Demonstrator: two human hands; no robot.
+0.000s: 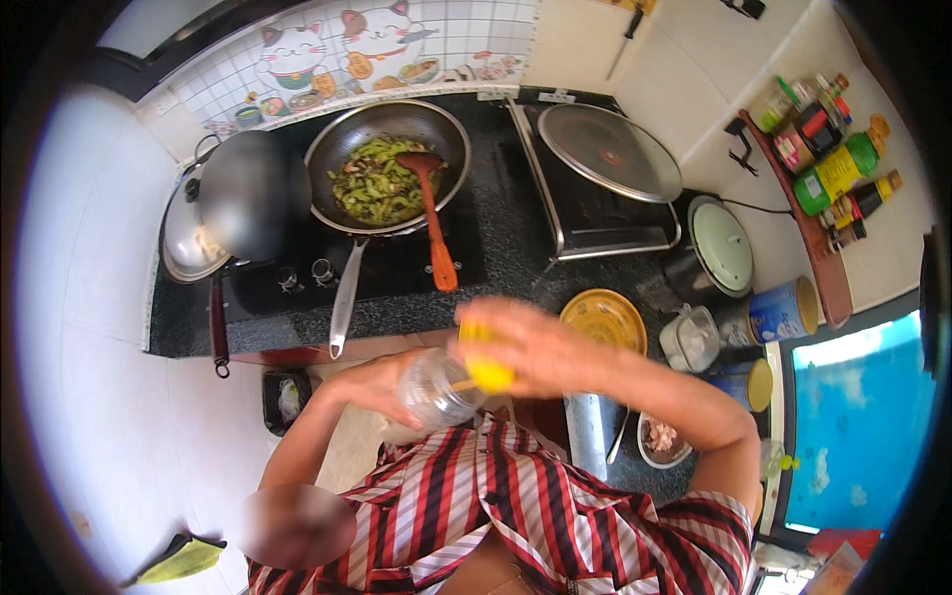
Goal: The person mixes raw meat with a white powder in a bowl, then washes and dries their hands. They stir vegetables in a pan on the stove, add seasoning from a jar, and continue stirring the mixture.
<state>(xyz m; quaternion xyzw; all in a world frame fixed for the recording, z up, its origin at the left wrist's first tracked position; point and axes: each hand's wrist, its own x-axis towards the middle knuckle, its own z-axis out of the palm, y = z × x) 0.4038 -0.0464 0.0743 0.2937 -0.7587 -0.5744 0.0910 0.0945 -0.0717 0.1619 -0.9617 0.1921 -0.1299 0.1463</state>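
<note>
A clear jar (440, 387) is gripped in my left hand (379, 387) in front of my chest. My right hand (528, 346) is blurred and holds a yellow lid (485, 357) beside the jar's mouth. Beyond the hands, a wok (446, 123) with a metal handle sits on the black cooktop. Chopped green vegetables with darker bits (372, 182) lie in it. A reddish-orange spatula (433, 223) rests with its blade in the food and its handle over the wok's near rim.
Left of the wok stands another lidded pan (190, 238), partly blurred. To the right are a glass lid (610, 152), a lidded pot (718, 245), a yellow-brown plate (604, 320), a square container (689, 338) and a bowl of meat (662, 442). Bottles (837, 171) line the wall shelf.
</note>
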